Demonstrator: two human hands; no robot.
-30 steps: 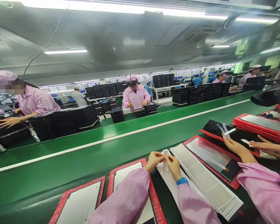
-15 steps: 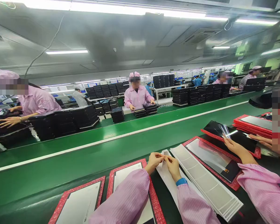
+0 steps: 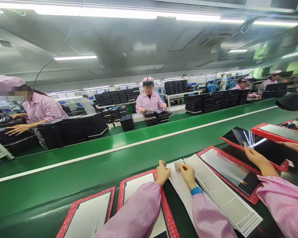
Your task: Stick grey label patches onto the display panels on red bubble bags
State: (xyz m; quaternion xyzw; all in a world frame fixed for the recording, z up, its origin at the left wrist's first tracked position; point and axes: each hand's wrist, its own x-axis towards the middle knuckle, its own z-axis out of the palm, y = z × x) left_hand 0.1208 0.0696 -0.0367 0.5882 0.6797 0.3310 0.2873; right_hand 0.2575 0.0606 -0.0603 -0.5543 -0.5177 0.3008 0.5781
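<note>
My left hand (image 3: 163, 173) rests closed at the top of a red-framed display panel (image 3: 139, 188), and I see nothing clearly in its fingers. My right hand (image 3: 187, 176) pinches a small pale film tab (image 3: 178, 164) above a white paper sheet (image 3: 181, 188). To the right of that paper lies a long sheet of grey-white labels (image 3: 221, 191). Beyond it is another red-framed panel (image 3: 229, 172). A blue wristband (image 3: 196, 191) circles my right wrist.
A co-worker's pink-sleeved hand (image 3: 259, 158) lies over a black panel (image 3: 253, 142) at the right. A green conveyor belt (image 3: 64, 188) runs across the view. Stacks of black panels (image 3: 91, 125) stand beyond it, with more workers in pink along the line.
My hands have parted from their fingertip pinch at the middle, the left moving left and the right moving down. The whole view has shifted slightly.
</note>
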